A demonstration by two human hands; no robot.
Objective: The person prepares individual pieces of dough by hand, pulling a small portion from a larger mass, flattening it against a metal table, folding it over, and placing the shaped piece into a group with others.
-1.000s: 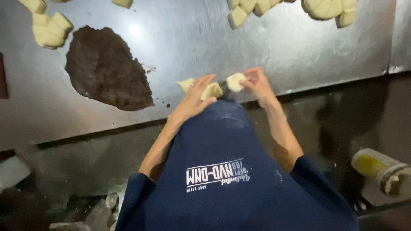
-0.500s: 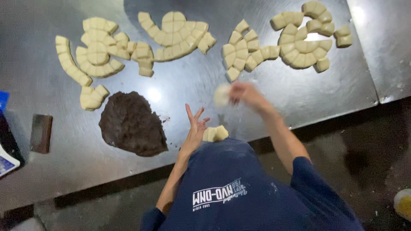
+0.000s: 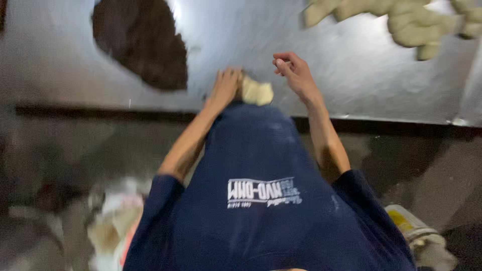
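- A steel table (image 3: 326,95) fills the top of the view, shiny and streaked with glare; the whole picture is blurred.
- Below the table's front edge lies a dark floor (image 3: 427,165), dim and hard to read.
- The left hand (image 3: 224,86) rests on the table near its front edge, fingers pressed down against a pale lump of dough (image 3: 257,93).
- The dough lump sits just to the right of that hand, touching it, right at the table's edge above the person's dark blue shirt (image 3: 261,200). The hand looks closed on the lump's left side, though the blur hides how firmly it grips.
- The right hand (image 3: 293,73) hovers a little above and to the right of the lump, apart from it. Its fingers are curled loosely inward and nothing shows between them.
- A flat dark brown patch (image 3: 143,42), like a spread of chocolate dough or filling, lies on the table to the upper left, well apart from both hands.
- More pale dough pieces (image 3: 406,22) are bunched at the top right of the table, far from the hands.
- On the floor at lower right stands a white tub with a yellow label (image 3: 411,228).
- At lower left a pale heap of bags or cloth (image 3: 113,221) lies on the floor, too blurred to tell which.
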